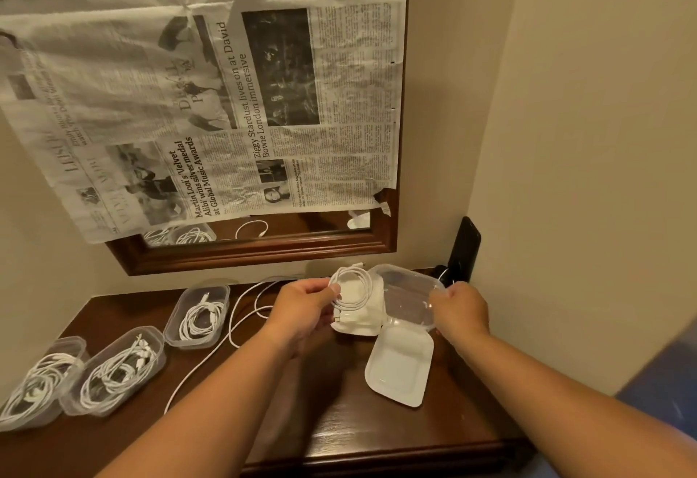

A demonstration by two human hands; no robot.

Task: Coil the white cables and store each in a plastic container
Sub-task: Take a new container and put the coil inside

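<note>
My left hand (301,308) pinches a coiled white cable (352,287), held up just left of a clear plastic container (405,294). My right hand (458,309) grips that container by its right rim, tilted above the table. Three clear containers (198,317) (115,375) (36,383) on the left each hold coiled white cables. A loose white cable (230,330) trails across the dark wooden table (332,428).
White lids (399,364) lie on the table under and in front of the held container. A black phone (463,247) leans in the back right corner. A newspaper-covered mirror (256,247) hangs on the back wall, and a wall stands close on the right.
</note>
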